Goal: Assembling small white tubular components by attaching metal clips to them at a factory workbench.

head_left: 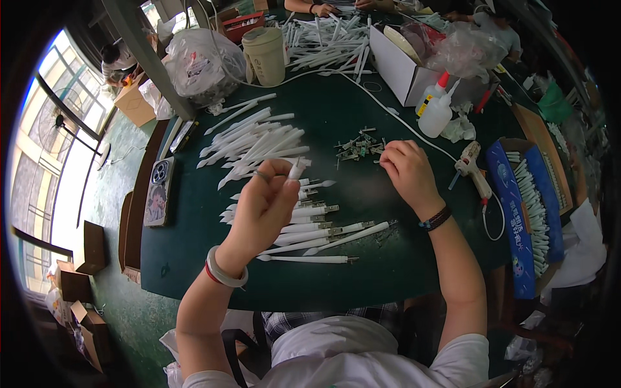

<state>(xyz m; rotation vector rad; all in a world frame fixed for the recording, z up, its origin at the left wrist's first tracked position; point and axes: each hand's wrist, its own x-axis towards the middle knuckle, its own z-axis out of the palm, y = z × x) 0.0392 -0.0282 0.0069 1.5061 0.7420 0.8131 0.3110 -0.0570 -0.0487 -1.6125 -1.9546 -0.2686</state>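
My left hand is closed around a white candle-shaped plastic tube, its end pointing up between thumb and fingers. My right hand has its fingertips pinched together beside a small heap of green circuit boards; what lies in the pinch is too small to make out. Below and beside my left hand, several white tubes with metal-tipped ends lie in a rough row. Farther left on the dark green table is a loose pile of similar white tubes.
A hot glue gun, glue bottles and a blue box of white tubes stand at the right. A phone lies left; a lidded cup and white carton stand behind. Another person's hands work beyond a tube heap.
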